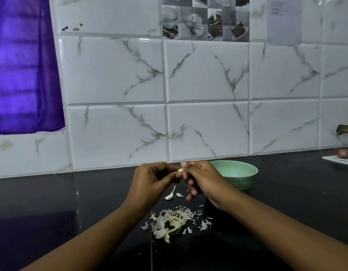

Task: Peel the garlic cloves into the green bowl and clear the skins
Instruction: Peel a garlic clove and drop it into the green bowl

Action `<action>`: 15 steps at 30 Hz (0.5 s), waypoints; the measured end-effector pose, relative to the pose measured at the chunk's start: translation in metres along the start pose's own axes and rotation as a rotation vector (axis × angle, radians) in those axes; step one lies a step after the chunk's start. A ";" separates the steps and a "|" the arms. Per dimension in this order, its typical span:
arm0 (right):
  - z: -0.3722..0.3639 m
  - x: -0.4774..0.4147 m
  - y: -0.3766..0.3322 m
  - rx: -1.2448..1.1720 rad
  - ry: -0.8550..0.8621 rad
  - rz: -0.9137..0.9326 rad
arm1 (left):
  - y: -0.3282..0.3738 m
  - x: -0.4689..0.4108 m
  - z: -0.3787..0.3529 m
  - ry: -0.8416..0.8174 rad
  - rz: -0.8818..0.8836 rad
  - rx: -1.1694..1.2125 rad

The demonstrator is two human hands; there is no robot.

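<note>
2 hands meet above the black counter [52, 202]: the left hand [153, 178] and right hand [202, 178] both pinch 1 garlic clove [180, 170] between curled fingertips. Just right of them stands the green bowl [246, 181]. A loose clove [169, 196] lies beneath the hands, and the skins [173, 220] are piled nearer.

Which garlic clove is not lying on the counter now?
The small clove pinched between the left hand and right hand. The other clove, with a long curved tip, lies on the black counter below them.
</note>
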State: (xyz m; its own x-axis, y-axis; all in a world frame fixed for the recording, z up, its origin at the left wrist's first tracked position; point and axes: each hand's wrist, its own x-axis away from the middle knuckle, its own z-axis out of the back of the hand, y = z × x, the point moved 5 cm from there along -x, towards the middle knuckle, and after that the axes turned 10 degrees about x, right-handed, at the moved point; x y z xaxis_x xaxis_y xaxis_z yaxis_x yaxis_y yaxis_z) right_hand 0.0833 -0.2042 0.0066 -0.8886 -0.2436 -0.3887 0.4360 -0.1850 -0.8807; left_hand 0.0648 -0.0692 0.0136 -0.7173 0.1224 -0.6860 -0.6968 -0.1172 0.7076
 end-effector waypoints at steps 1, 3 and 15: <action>0.000 0.000 0.000 -0.079 -0.008 -0.025 | 0.000 0.000 0.001 0.006 -0.007 0.016; 0.004 0.000 -0.001 -0.215 -0.031 -0.059 | 0.000 0.000 0.003 0.015 -0.001 0.044; 0.013 -0.001 -0.004 0.045 -0.027 0.118 | -0.007 -0.001 0.004 -0.008 0.021 -0.040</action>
State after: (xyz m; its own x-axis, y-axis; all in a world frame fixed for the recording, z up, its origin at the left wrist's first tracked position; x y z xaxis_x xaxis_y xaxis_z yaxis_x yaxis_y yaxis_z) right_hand 0.0844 -0.2152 0.0138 -0.8268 -0.2917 -0.4809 0.5438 -0.1963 -0.8159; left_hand 0.0702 -0.0643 0.0098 -0.7319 0.1277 -0.6694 -0.6813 -0.1592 0.7145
